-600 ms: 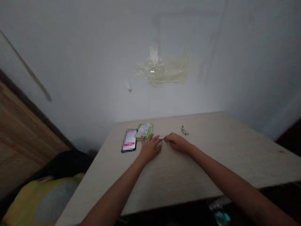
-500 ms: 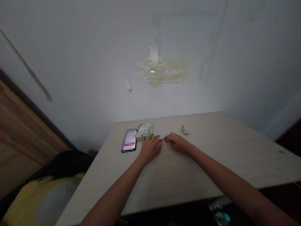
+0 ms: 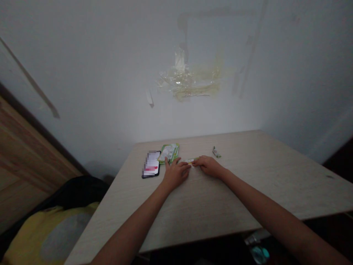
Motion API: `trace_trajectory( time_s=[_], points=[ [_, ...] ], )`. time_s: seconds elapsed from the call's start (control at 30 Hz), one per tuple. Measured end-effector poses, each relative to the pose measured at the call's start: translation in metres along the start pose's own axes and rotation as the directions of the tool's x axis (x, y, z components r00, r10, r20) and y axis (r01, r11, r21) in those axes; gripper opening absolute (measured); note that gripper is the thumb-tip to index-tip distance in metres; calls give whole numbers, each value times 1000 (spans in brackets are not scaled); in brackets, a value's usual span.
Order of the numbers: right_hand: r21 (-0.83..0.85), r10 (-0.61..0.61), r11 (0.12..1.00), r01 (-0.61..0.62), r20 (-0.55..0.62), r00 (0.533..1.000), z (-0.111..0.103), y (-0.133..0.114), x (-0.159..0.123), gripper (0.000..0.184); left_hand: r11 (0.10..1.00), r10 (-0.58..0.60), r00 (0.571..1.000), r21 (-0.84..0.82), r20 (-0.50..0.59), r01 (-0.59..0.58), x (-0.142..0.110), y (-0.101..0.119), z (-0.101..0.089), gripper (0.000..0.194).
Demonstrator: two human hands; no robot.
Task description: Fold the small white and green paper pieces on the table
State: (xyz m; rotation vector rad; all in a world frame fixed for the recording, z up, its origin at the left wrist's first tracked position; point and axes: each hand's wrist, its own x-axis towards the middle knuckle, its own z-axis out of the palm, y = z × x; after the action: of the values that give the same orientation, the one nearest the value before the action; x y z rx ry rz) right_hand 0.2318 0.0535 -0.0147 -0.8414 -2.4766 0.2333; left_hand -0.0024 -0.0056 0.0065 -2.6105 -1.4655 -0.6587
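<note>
A small, pale wrapper with yellow-green edges (image 3: 189, 161) is observed flat on the worktop (image 3: 215, 206), just below the centre of the frame. Its right part is pinched between the thumb and fingers of the right hand (image 3: 209, 166). The left hand (image 3: 176, 173) is laid palm-down with fingers spread, its forefinger side at the wrapper's left part; whether any grip is applied by it cannot be told. The green-and-white packet (image 3: 169, 153) is touched by the left hand's upper fingertips and lies against a smartphone (image 3: 151, 164), screen lit and partly pixelated, to its left. A small crumpled wrapper (image 3: 216, 152) is noted above and right of the right hand, apart from it. Shiny clear tape (image 3: 179, 79) is stuck to the wall (image 3: 110, 73) at upper centre. A yellow-and-grey cloth (image 3: 52, 232) is seen at lower left.
</note>
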Motion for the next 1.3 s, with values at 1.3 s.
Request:
trace_trajectory(
  time_s=[1.3],
  points=[
    [-51, 25, 998, -23, 29, 999, -5, -13, 4, 57, 999, -35, 999, 0, 31, 35, 4, 0, 3, 29]
  ],
)
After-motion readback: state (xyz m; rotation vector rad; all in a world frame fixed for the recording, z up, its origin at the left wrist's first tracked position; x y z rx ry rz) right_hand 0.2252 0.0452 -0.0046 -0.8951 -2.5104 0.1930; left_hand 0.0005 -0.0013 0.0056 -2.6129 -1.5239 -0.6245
